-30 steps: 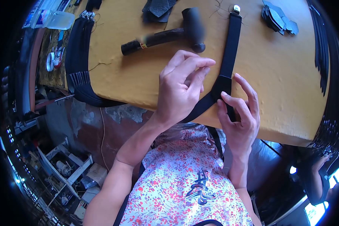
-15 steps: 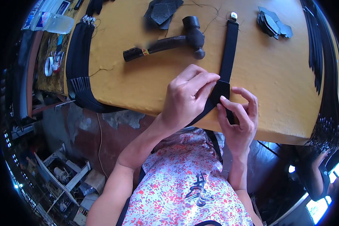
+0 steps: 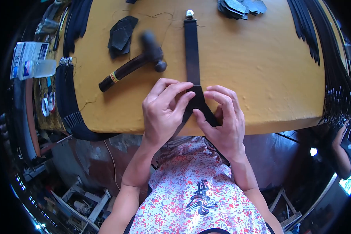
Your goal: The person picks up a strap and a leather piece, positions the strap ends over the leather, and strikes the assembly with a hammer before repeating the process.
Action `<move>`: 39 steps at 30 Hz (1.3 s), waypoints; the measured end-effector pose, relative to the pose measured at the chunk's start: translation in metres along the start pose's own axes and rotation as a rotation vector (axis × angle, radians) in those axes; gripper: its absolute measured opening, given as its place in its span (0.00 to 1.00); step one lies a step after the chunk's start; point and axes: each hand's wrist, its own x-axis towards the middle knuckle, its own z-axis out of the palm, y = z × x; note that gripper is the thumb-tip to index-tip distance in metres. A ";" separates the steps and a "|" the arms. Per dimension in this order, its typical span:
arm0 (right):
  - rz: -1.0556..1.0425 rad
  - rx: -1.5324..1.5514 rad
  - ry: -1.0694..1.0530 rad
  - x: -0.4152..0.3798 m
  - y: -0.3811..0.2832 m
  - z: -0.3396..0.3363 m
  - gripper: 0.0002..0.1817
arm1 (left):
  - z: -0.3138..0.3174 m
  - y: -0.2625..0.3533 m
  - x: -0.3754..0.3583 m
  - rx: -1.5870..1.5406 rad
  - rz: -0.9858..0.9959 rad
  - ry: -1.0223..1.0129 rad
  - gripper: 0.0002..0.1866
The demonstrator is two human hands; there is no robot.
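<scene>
A pair of black suspenders (image 3: 192,54) lies along the table, a metal clip (image 3: 189,14) at its far end. Toward me, the single strap meets a dark patch (image 3: 197,96) where two straps branch off. At the patch's left edge, my left hand (image 3: 162,103) has its index fingertip on the top corner and its thumb just below. My right hand (image 3: 225,119) holds the right side, thumb against the lower edge and fingers curled near the right branch. The strap ends nearest my body are partly hidden. A ball-peen hammer (image 3: 132,66) rests left of the suspenders, its head partly blurred.
Dark patch pieces lie in a left pile (image 3: 122,38) and a right pile (image 3: 232,8) on the yellow table (image 3: 261,70). Bundled black straps hang over the left side (image 3: 66,91) and right side (image 3: 336,74). A plastic container (image 3: 43,69) stands left. Another person's arm (image 3: 341,156) shows at right.
The view has turned right, so the table's things sit further left. My left thumb and index finger have spread apart at the patch. My right fingers have risen toward its upper edge.
</scene>
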 end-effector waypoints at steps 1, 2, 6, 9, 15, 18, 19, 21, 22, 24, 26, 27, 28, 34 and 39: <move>0.001 0.010 -0.006 0.000 0.001 -0.001 0.30 | -0.001 0.003 0.000 0.011 -0.026 -0.002 0.11; 0.002 0.020 -0.013 0.000 0.001 -0.002 0.34 | 0.000 0.003 0.000 0.012 -0.021 -0.012 0.11; 0.011 -0.001 -0.089 0.003 -0.003 -0.006 0.47 | -0.001 0.003 -0.001 -0.038 -0.081 0.010 0.10; 0.004 -0.008 -0.118 0.004 -0.002 -0.007 0.50 | -0.001 0.003 -0.001 -0.038 -0.094 0.017 0.10; 0.005 -0.040 -0.126 0.004 -0.002 -0.005 0.45 | -0.001 0.007 -0.001 0.033 -0.051 0.003 0.09; -0.068 -0.094 -0.089 0.002 0.006 -0.001 0.34 | 0.000 0.005 -0.001 0.069 -0.006 0.005 0.08; -0.109 -0.108 -0.075 0.002 0.006 0.000 0.31 | 0.001 0.005 -0.001 0.077 0.009 0.013 0.08; -0.115 -0.108 -0.052 -0.001 0.005 0.001 0.23 | 0.002 0.006 0.001 0.091 0.027 0.022 0.08; -0.082 -0.093 -0.044 -0.002 0.004 0.001 0.18 | 0.002 0.006 0.002 0.097 0.025 0.036 0.08; -0.102 -0.087 -0.019 -0.002 0.004 0.003 0.18 | 0.001 0.005 0.003 0.082 0.031 0.010 0.08; -0.089 -0.125 -0.023 -0.002 0.003 0.002 0.19 | -0.012 -0.003 0.005 0.047 0.055 0.001 0.09; -0.108 -0.108 -0.004 0.000 0.002 0.003 0.20 | -0.020 -0.006 0.008 0.165 0.132 0.077 0.10; -0.111 -0.107 -0.005 0.000 0.002 0.003 0.20 | -0.030 -0.009 0.010 0.282 0.206 0.148 0.11; -0.112 -0.097 0.019 0.000 0.001 0.004 0.19 | -0.082 -0.024 0.043 0.856 0.266 0.055 0.18; -0.118 -0.089 0.034 -0.001 0.003 0.004 0.19 | -0.072 -0.030 0.040 0.765 0.225 -0.078 0.18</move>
